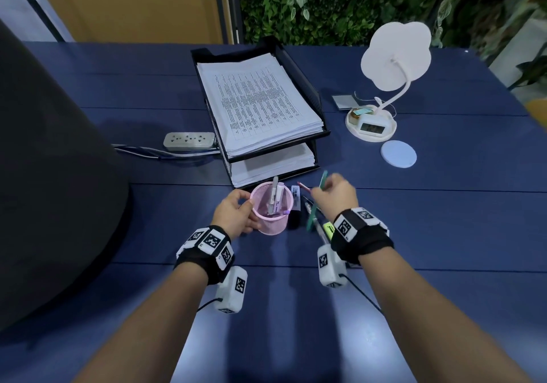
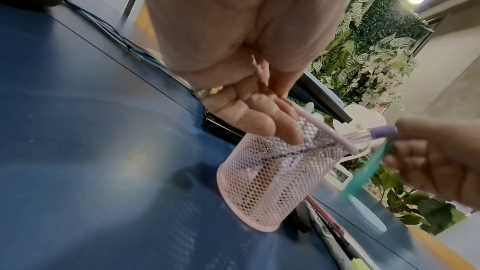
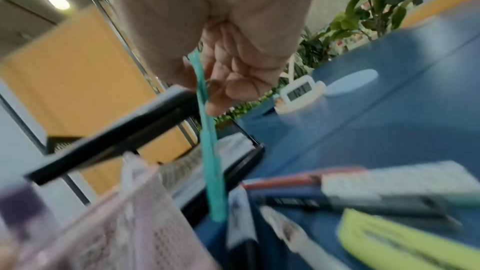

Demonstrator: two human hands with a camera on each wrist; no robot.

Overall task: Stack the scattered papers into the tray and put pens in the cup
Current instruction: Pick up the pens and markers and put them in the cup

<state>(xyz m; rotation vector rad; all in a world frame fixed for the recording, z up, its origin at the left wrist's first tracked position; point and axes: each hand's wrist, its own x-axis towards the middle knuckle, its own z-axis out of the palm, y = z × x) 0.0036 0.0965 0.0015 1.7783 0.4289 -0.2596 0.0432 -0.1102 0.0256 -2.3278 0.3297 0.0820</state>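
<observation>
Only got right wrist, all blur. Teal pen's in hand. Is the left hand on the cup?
Observer: Yes, the left hand holds the pink mesh cup at its rim; the cup stands on the table.
Operator: Anything in it?
Observer: A white marker and a purple-capped pen.
Operator: Is my pen over the cup?
Observer: Not yet. In the head view the teal pen in the right hand is right of the cup, above loose markers on the table.
</observation>
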